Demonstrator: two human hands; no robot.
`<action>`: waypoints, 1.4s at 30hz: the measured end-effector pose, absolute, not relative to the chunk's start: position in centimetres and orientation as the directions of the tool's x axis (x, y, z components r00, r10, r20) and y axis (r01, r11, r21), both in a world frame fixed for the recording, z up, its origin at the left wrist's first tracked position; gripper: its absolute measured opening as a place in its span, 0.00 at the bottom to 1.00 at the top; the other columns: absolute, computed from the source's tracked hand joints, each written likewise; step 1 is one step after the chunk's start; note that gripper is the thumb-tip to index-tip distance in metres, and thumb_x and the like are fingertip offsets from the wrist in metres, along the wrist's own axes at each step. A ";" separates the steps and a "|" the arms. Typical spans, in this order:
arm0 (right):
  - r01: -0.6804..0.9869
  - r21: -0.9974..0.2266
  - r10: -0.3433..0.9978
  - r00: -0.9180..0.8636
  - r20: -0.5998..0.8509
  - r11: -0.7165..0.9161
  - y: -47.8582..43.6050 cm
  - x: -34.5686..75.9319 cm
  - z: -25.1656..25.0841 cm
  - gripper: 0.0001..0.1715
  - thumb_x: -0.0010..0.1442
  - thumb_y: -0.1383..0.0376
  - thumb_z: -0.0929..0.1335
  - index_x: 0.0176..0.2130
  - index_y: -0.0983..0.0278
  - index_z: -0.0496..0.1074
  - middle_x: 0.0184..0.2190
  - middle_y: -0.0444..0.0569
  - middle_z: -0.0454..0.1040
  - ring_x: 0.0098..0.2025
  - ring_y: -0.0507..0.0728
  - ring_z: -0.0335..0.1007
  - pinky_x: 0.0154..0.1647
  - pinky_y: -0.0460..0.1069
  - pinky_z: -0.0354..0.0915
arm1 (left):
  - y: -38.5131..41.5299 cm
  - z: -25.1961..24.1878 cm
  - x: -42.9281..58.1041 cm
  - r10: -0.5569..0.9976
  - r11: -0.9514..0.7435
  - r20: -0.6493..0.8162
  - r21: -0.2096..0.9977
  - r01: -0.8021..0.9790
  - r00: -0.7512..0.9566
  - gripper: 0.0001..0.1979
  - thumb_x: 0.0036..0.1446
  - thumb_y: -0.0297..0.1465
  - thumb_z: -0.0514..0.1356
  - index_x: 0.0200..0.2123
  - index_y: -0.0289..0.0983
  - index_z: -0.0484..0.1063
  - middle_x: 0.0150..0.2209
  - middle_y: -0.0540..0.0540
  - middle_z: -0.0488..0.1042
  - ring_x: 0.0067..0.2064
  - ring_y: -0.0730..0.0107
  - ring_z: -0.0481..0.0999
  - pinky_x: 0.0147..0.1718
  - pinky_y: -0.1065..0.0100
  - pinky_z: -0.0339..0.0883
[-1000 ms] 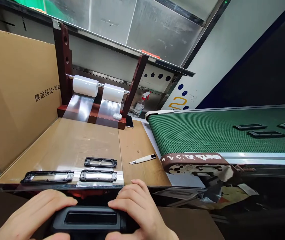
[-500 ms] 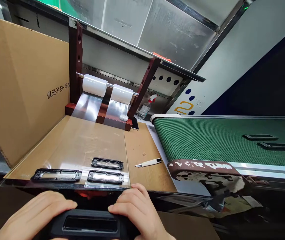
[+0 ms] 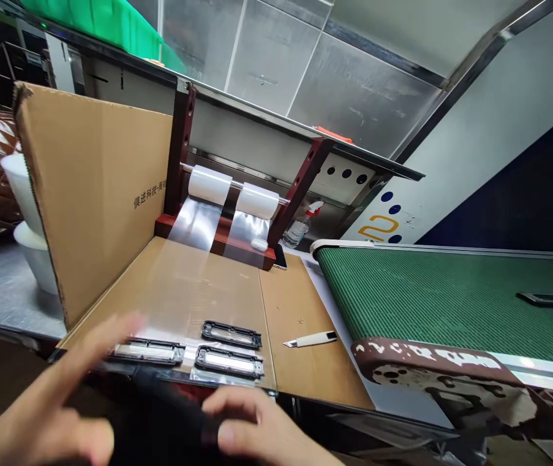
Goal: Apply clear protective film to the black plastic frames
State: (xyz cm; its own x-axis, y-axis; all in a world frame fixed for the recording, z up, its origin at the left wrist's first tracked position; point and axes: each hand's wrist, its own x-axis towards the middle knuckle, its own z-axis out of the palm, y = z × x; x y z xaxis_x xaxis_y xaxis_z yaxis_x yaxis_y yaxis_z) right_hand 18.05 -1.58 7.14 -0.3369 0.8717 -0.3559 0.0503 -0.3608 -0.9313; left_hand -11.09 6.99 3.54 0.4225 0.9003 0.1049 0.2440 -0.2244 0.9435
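Note:
My right hand [image 3: 261, 430] is at the bottom edge, fingers curled over a black plastic frame [image 3: 169, 414] that shows only as a dark blur. My left hand [image 3: 48, 408] is off that frame, its fingers stretched out and smeared by motion, reaching toward a long black frame [image 3: 147, 350] lying on clear film [image 3: 193, 291] at the table's near edge. Two shorter black frames [image 3: 231, 334] [image 3: 229, 362] lie on the film just right of it.
Two white film rolls [image 3: 209, 184] hang on a red-brown stand at the back. A tall cardboard sheet [image 3: 96, 188] walls the left side. A white utility knife [image 3: 311, 339] lies beside the green conveyor belt [image 3: 451, 298], which carries more black frames [image 3: 552, 299].
My left hand has let go of the held frame and swung up and forward over the table edge. The view has turned left; the frames on the conveyor sit farther right.

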 end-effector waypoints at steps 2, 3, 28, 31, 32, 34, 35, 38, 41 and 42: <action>0.193 -0.979 0.984 -0.152 -0.093 -0.063 0.4 17.5 8.0 0.24 0.48 0.50 0.75 0.42 0.58 0.76 0.38 0.46 0.74 0.41 0.56 0.69 0.47 0.52 0.63 | 9.2 4.6 -10.4 0.902 -0.008 -0.066 0.986 0.169 0.426 0.29 0.43 0.59 0.61 0.38 0.42 0.78 0.37 0.41 0.81 0.46 0.49 0.77 0.50 0.56 0.71; 0.308 -0.949 0.995 -0.094 0.045 0.072 1.4 17.2 8.3 0.20 0.51 0.55 0.74 0.44 0.58 0.76 0.41 0.47 0.74 0.44 0.58 0.69 0.49 0.53 0.62 | 10.2 5.0 -10.0 0.897 0.058 -0.115 0.988 0.145 0.427 0.30 0.46 0.59 0.59 0.41 0.41 0.78 0.38 0.41 0.81 0.46 0.50 0.78 0.48 0.56 0.72; 0.835 -0.443 0.932 -0.207 0.297 0.326 8.4 14.6 4.2 0.23 0.51 0.62 0.76 0.48 0.56 0.75 0.35 0.46 0.73 0.41 0.59 0.67 0.45 0.54 0.62 | 16.6 5.0 -8.9 0.738 0.420 -0.355 0.907 0.021 0.574 0.38 0.56 0.55 0.55 0.61 0.34 0.61 0.48 0.39 0.79 0.46 0.57 0.78 0.45 0.63 0.70; 0.833 -0.442 0.931 -0.216 0.293 0.332 8.5 14.5 4.1 0.23 0.52 0.61 0.76 0.48 0.56 0.75 0.34 0.46 0.73 0.41 0.59 0.67 0.45 0.54 0.62 | 16.5 5.0 -8.9 0.740 0.427 -0.361 0.904 0.018 0.567 0.38 0.56 0.55 0.54 0.61 0.35 0.59 0.49 0.39 0.78 0.46 0.57 0.78 0.46 0.61 0.70; 0.833 -0.440 0.931 -0.219 0.294 0.335 8.5 14.4 4.1 0.23 0.52 0.61 0.76 0.48 0.56 0.75 0.34 0.46 0.73 0.41 0.59 0.67 0.45 0.55 0.62 | 16.5 5.0 -8.8 0.741 0.426 -0.359 0.904 0.015 0.567 0.38 0.56 0.55 0.54 0.61 0.36 0.60 0.49 0.39 0.78 0.46 0.57 0.78 0.46 0.61 0.70; 0.836 -0.432 0.930 -0.227 0.290 0.339 8.6 14.4 4.1 0.22 0.53 0.61 0.75 0.48 0.56 0.74 0.34 0.46 0.73 0.41 0.59 0.67 0.45 0.55 0.62 | 16.6 4.8 -8.8 0.744 0.424 -0.355 0.905 0.010 0.566 0.37 0.57 0.54 0.55 0.60 0.36 0.60 0.48 0.39 0.78 0.45 0.57 0.78 0.46 0.60 0.69; 0.837 -0.428 0.930 -0.232 0.286 0.340 8.6 14.4 4.2 0.22 0.53 0.61 0.75 0.49 0.56 0.74 0.35 0.46 0.73 0.41 0.59 0.66 0.46 0.55 0.62 | 16.6 4.8 -8.9 0.745 0.424 -0.354 0.906 0.009 0.565 0.36 0.57 0.54 0.54 0.60 0.35 0.60 0.48 0.39 0.78 0.45 0.56 0.78 0.46 0.60 0.69; 0.841 -0.423 0.933 -0.238 0.270 0.337 8.6 14.3 4.3 0.22 0.54 0.61 0.75 0.49 0.57 0.74 0.35 0.47 0.73 0.42 0.59 0.66 0.46 0.55 0.62 | 16.7 4.6 -8.9 0.749 0.427 -0.359 0.904 0.009 0.557 0.37 0.58 0.54 0.53 0.61 0.34 0.56 0.48 0.38 0.78 0.45 0.55 0.79 0.46 0.58 0.69; 0.841 -0.424 0.934 -0.240 0.265 0.336 8.5 14.2 4.4 0.22 0.54 0.62 0.75 0.49 0.58 0.74 0.34 0.47 0.73 0.42 0.59 0.65 0.46 0.55 0.61 | 16.7 4.6 -9.0 0.747 0.430 -0.361 0.903 0.009 0.558 0.38 0.57 0.54 0.54 0.62 0.35 0.55 0.49 0.39 0.78 0.46 0.56 0.78 0.47 0.60 0.68; 0.840 -0.424 0.933 -0.241 0.266 0.338 8.5 14.2 4.4 0.23 0.54 0.62 0.75 0.49 0.58 0.74 0.34 0.47 0.73 0.42 0.59 0.65 0.46 0.55 0.61 | 16.7 4.7 -9.0 0.745 0.431 -0.361 0.902 0.008 0.561 0.38 0.57 0.54 0.54 0.62 0.36 0.55 0.50 0.39 0.77 0.47 0.56 0.78 0.47 0.60 0.68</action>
State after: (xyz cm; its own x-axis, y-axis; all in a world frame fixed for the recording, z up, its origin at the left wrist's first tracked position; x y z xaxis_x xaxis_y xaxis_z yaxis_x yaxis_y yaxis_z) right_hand 14.19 8.47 4.37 -0.2410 0.9334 0.2659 0.8403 0.3378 -0.4240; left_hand -9.01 16.69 4.70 0.5612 0.7449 -0.3608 0.0076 0.4313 0.9022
